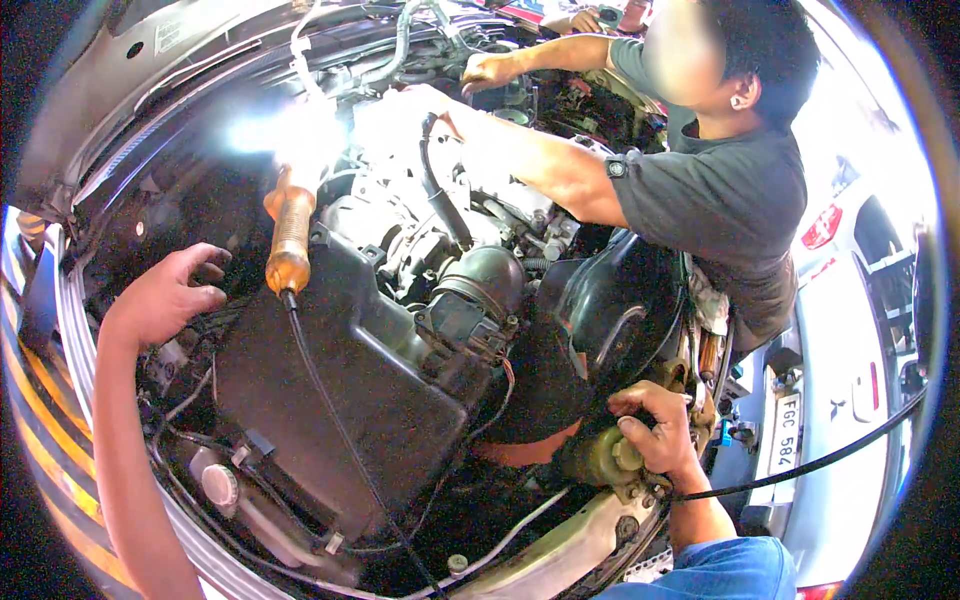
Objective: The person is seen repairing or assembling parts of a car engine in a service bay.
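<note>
My left hand (172,290) hovers at the left of the engine bay, fingers bent and apart, with nothing in it. It is nearest an orange-handled work lamp (290,243), which glows brightly and trails a black cord over the black plastic engine box (290,405). My right hand (655,425) is at the front right, fingers loosely bent and thumb apart, over an olive-coloured cylindrical part (610,460); whether it touches it I cannot tell. A black hose (790,465) runs to the right from beside that wrist. Right of centre lies a glossy black cover (610,305).
A person in a dark shirt (720,200) leans in from the right, both arms reaching into the engine's rear. Another person's hand (585,22) shows at the top. The raised hood (150,70) is upper left, yellow-black striping (50,450) lower left, a white car (850,400) at right.
</note>
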Demonstrator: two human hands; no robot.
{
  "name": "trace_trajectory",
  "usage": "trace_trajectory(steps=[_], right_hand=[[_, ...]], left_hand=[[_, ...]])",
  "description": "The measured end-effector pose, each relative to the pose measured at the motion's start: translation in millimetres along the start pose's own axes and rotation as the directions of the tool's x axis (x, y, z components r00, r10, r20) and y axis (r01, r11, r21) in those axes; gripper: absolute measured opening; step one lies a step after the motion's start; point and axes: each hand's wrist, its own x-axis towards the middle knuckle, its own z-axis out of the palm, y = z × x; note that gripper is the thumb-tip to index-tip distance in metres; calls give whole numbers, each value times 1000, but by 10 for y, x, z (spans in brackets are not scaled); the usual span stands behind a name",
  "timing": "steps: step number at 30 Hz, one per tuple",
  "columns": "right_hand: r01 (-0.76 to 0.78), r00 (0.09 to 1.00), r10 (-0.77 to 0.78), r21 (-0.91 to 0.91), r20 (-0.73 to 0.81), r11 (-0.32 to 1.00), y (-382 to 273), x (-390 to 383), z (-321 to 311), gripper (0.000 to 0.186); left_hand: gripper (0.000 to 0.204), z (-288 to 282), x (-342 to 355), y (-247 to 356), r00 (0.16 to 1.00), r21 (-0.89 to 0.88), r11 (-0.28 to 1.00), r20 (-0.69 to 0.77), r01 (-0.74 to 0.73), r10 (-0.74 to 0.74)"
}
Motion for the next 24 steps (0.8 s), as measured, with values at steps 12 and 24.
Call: trace_trajectory(steps=[12,24], right_hand=[[-4,1000,4,19,1,1000,-38,20,-1,28],[-18,1000,18,17,8,1000,-13,25,10,27]], left_hand=[[50,-5,-12,-44,997,69,996,-38,-57,60],[49,5,-25,39,999,64,998,-28,-23,25]])
